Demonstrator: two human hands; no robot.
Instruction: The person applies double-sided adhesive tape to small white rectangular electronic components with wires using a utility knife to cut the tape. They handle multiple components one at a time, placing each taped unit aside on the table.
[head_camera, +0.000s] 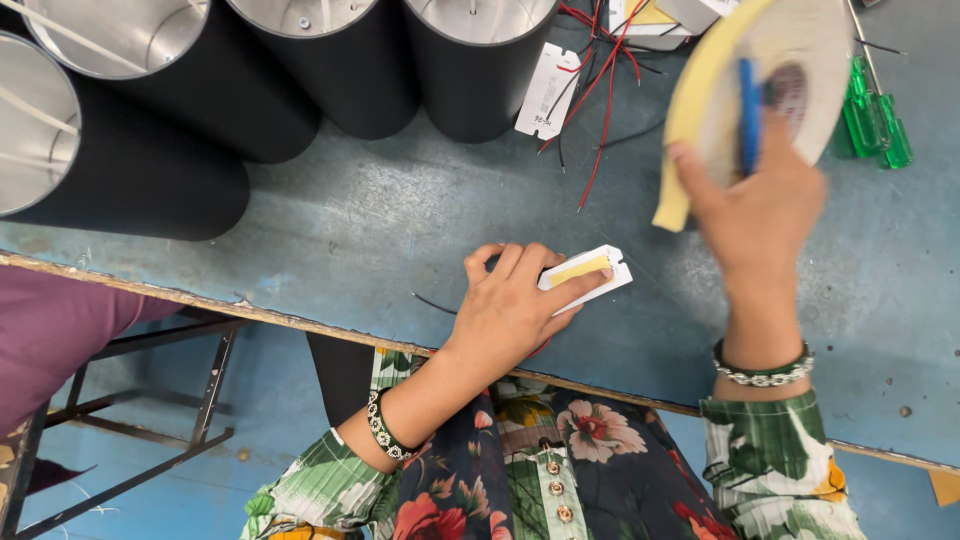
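Observation:
My left hand (512, 300) presses a small white rectangular module (590, 276) flat on the blue-grey table; a strip of yellow tape lies along the module's top. My right hand (752, 205) is raised above the table to the right, blurred, gripping a large roll of yellowish double-sided tape (745, 85) with a blue core piece under the fingers. The roll is tilted and lifted clear of the module.
Several black cylinders with shiny metal insides (130, 150) stand at the back left. Another white module (548, 90) with red and black wires (600, 90) lies behind. Green-handled screwdrivers (875, 120) rest at the far right. The table's worn edge (300, 322) runs diagonally. A purple-clothed person (50, 330) sits left.

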